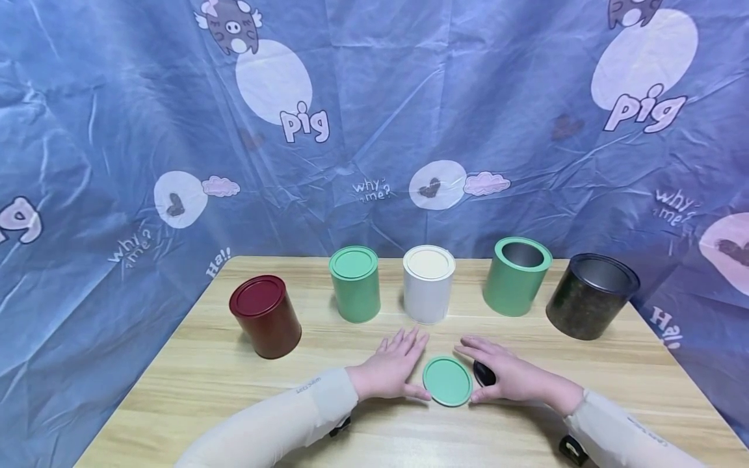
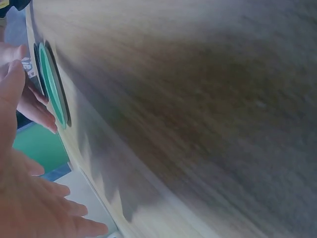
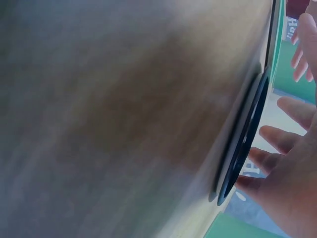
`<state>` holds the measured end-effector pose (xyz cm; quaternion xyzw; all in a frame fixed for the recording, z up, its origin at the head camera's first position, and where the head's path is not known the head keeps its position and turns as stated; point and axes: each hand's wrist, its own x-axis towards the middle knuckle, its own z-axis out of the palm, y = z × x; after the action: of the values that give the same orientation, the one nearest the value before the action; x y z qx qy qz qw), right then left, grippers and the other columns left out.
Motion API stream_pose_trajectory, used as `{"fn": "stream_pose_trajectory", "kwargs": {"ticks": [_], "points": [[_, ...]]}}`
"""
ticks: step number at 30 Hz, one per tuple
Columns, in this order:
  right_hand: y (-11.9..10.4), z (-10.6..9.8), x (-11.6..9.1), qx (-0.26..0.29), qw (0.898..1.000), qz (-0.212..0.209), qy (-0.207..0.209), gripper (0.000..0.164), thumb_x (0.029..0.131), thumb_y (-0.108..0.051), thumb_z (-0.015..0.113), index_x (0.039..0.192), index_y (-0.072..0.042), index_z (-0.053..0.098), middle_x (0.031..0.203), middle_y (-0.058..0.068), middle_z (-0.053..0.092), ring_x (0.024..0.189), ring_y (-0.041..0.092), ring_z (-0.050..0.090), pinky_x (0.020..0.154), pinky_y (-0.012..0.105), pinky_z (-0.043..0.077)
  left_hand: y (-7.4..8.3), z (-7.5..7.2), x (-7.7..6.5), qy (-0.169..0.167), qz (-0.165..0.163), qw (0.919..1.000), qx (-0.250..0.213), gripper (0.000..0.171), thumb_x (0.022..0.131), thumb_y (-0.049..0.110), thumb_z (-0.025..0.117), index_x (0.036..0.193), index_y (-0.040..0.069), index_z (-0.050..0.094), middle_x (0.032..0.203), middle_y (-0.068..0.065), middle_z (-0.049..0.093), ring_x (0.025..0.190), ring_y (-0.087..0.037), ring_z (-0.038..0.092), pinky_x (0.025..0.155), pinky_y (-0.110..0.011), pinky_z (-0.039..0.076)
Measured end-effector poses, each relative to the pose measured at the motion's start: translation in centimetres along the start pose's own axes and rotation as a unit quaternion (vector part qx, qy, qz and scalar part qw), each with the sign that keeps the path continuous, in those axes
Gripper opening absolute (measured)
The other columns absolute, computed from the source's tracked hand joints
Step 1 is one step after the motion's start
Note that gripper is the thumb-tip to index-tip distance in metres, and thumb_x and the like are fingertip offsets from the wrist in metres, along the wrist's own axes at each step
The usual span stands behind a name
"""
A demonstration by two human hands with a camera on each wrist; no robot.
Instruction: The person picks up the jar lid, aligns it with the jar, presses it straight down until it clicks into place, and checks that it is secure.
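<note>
A round green lid (image 1: 447, 381) lies flat on the table between my two hands. My left hand (image 1: 391, 369) is at its left side with fingers extended and thumb apart, near the lid's edge; whether the thumb touches it I cannot tell. On the other side, my right hand (image 1: 504, 372) has its fingers stretched out and thumb spread, close to the green lid's right edge. A black lid (image 1: 484, 374) lies beside the green one, partly hidden by the right hand. In the right wrist view the black lid (image 3: 246, 136) appears edge-on below the fingers. Neither hand holds anything.
Along the back stand a dark red can (image 1: 275, 328), a lidded green can (image 1: 357, 292) and a white can (image 1: 428, 296). Right of these are a green can (image 1: 512, 289) and a black can (image 1: 585, 302), both without lids. A blue cloth (image 1: 374, 130) hangs behind the wooden table (image 1: 193, 390).
</note>
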<state>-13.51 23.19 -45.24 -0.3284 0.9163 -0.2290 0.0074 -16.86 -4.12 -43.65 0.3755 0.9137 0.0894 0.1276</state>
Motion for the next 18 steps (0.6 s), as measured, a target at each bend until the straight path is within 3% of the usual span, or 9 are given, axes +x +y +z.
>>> {"fn": "stream_pose_trajectory", "kwargs": {"ticks": [18], "points": [[0.00,-0.08,0.24,-0.009,0.999,0.021,-0.026,0.080,0.074,-0.051,0.076,0.134,-0.002,0.054,0.142,0.029,0.045,0.129,0.052,0.040,0.099,0.070,0.033,0.00,0.69,0.75,-0.029,-0.005,0.9988,0.038,0.096,0.080,0.064,0.064,0.154,0.015,0.026,0.160,-0.014,0.020,0.147,-0.037,0.019,0.116,-0.056,0.024]]}}
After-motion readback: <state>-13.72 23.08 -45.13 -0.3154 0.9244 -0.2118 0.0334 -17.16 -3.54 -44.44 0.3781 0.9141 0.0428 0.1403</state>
